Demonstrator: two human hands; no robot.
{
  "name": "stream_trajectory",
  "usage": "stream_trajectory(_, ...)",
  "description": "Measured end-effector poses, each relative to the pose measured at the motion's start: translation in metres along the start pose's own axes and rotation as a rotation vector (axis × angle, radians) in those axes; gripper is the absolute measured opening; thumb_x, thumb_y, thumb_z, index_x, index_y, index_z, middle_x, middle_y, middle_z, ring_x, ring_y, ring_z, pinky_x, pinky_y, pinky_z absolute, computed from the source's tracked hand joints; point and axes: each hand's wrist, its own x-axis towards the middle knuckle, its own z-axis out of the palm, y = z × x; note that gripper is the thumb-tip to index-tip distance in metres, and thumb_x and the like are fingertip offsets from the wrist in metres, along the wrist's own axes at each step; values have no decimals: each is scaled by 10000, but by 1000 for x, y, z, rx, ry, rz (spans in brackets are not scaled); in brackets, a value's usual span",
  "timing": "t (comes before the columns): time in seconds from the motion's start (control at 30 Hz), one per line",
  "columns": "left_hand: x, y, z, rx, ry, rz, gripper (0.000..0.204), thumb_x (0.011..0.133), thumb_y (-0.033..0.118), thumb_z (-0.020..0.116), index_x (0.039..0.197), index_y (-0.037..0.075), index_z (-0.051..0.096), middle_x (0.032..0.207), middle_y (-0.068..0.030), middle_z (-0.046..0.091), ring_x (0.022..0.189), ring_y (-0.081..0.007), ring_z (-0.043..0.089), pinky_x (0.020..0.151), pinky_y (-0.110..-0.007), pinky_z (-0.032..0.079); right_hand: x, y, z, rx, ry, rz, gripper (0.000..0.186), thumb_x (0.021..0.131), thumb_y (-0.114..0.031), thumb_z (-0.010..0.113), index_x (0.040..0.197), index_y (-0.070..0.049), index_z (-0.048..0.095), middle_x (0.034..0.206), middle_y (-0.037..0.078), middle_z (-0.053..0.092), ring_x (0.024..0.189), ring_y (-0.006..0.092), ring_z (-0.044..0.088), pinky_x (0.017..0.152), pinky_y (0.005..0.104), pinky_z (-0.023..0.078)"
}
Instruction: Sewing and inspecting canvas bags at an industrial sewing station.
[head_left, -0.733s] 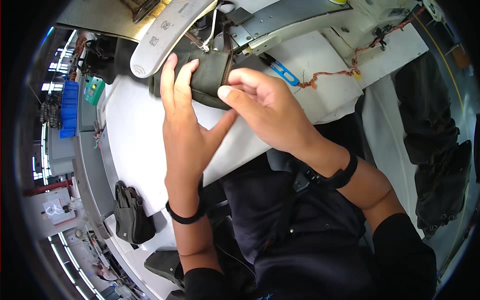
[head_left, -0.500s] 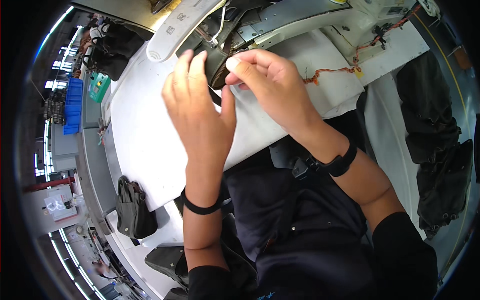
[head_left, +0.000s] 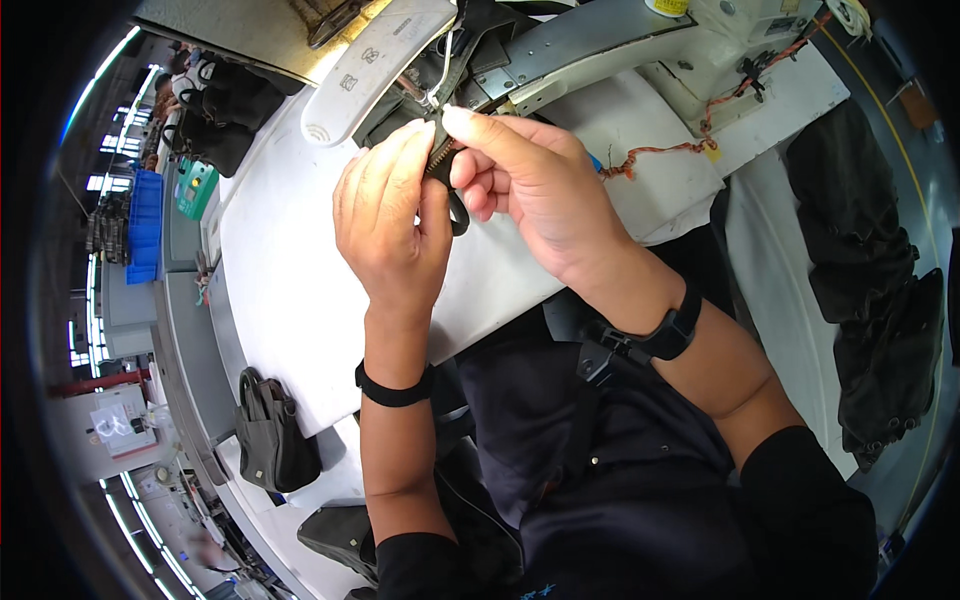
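Observation:
A dark olive bag piece with a brass zipper [head_left: 442,152] lies under the needle end [head_left: 432,98] of a sewing machine, beside a white curved arm [head_left: 360,75]. My left hand [head_left: 390,215] grips this piece from the left with bent fingers, covering much of it; a dark strap loop hangs by its thumb. My right hand [head_left: 530,185] is closed, its thumb and forefinger pinching the piece's edge at the zipper, other fingers curled. Orange twisted thread [head_left: 650,150] runs right of it, with a blue tool mostly hidden behind the hand.
The white worktable [head_left: 285,300] surrounds the machine. An olive handbag [head_left: 275,440] sits at lower left, dark bags [head_left: 225,110] at back left, a blue bin [head_left: 145,225] and green box [head_left: 192,188] on the left, stacked dark pieces [head_left: 865,290] at right, another bag [head_left: 335,540] below.
My hands have gathered closer round the zipper. The piece's flat panel, earlier spread out, has turned and is mostly covered. My left fingers have bent, and a strap loop now hangs down.

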Motion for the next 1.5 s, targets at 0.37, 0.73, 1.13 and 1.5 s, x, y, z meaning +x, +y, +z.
stream_trajectory(0.37, 7, -9, -3, 14, -26, 120, 293, 779, 6, 763, 1064, 77, 765, 1082, -55, 749, 1005, -234, 699, 942, -398, 504, 1, 17, 7, -107, 181, -256, 113, 955, -116, 687, 884, -35, 655, 671, -25, 554, 579, 55, 463, 553, 213, 384)
stream_trajectory(0.73, 10, -25, -10, -134, -117, 135, 289, 801, -37, 734, 1077, 49, 747, 1095, -99, 761, 1007, -268, 722, 956, -405, 538, 6, 12, 4, -261, 100, -260, 217, 965, -173, 672, 870, 22, 664, 690, 39, 667, 539, 44, 548, 492, 216, 433)
stream_trajectory(1.13, 7, -22, 11, -203, 39, -33, 411, 674, -147, 619, 1022, 44, 726, 1040, -108, 744, 984, -278, 709, 910, -386, 530, 11, 24, 3, -170, 96, -281, 197, 959, -140, 659, 820, -5, 620, 676, 35, 654, 546, 38, 525, 492, 211, 406)
stream_trajectory(1.5, 2, -13, 5, -108, 10, 75, 326, 777, -95, 722, 1073, 40, 743, 1062, -104, 752, 1009, -272, 723, 921, -405, 555, 10, 20, -3, -300, 76, -311, 198, 956, -135, 655, 826, 12, 629, 664, 38, 653, 565, 42, 556, 495, 208, 416)
